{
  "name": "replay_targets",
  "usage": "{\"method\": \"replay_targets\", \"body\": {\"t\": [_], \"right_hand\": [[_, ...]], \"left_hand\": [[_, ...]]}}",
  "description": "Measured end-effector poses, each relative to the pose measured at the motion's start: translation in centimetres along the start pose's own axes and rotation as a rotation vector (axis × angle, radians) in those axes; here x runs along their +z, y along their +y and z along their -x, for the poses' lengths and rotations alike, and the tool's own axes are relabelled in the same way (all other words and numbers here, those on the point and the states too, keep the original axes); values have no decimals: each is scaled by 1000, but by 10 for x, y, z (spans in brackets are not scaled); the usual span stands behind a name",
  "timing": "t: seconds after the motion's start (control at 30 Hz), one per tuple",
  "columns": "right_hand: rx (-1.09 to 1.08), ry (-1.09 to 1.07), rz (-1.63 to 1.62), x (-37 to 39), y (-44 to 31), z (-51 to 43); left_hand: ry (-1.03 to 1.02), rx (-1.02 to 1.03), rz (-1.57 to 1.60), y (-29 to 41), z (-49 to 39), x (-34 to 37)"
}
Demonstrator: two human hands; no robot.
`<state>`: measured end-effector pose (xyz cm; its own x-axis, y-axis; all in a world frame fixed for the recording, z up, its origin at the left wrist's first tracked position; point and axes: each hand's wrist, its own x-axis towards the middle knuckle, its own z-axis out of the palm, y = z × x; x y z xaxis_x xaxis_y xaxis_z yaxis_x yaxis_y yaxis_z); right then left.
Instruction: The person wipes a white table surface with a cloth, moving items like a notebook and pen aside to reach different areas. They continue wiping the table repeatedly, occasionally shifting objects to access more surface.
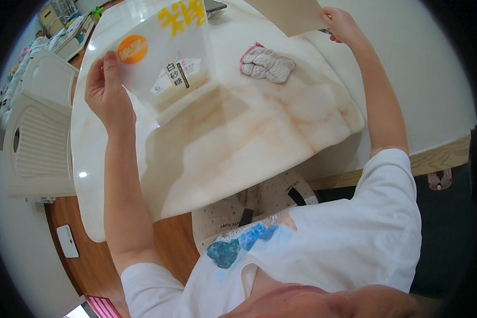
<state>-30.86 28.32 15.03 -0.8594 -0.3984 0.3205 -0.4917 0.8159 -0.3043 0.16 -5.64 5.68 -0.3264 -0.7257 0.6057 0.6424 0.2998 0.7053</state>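
Note:
My left hand (109, 93) pinches the left edge of a translucent plastic bag (141, 81), raised over a marble-patterned table (238, 159). The bag bears an orange disc, large yellow characters and a printed label; some pale matter shows near its lower end. At the upper right, my right hand (345, 26) grips the edge of a flat beige sheet (288, 18), perhaps card, which runs out of the picture. A small dark metallic thing (326, 31) shows by those fingers, too hidden to name. Between both hands a folded pair of white knit gloves (267, 63) with pink edging lies on the table.
The corner of a dark flat device (215, 5) stands behind the bag. White chairs (41, 139) line the table's left side. A pale wall (413, 79) rises at the right. Patterned fabric with black straps (258, 198) sits between my body and the table.

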Motion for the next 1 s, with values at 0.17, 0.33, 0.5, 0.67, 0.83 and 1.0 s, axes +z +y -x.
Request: {"method": "replay_targets", "body": {"t": [0.17, 0.33, 0.5, 0.67, 0.83, 1.0], "right_hand": [[105, -91, 17, -23, 26, 18], [98, -74, -98, -54, 44, 63], [90, -84, -100, -95, 36, 138], [42, 82, -333, -86, 47, 221], [78, 351, -382, -60, 66, 283], [184, 476, -466, -29, 76, 342]], "left_hand": [[-7, -12, 12, -5, -1, -1], [2, -52, 41, -3, -3, -2], [27, -97, 136, -8, -6, -5], [25, -75, 123, -12, -21, 27], [-150, -92, 163, -24, -28, 135], [-435, -183, 197, -84, -33, 248]]}}
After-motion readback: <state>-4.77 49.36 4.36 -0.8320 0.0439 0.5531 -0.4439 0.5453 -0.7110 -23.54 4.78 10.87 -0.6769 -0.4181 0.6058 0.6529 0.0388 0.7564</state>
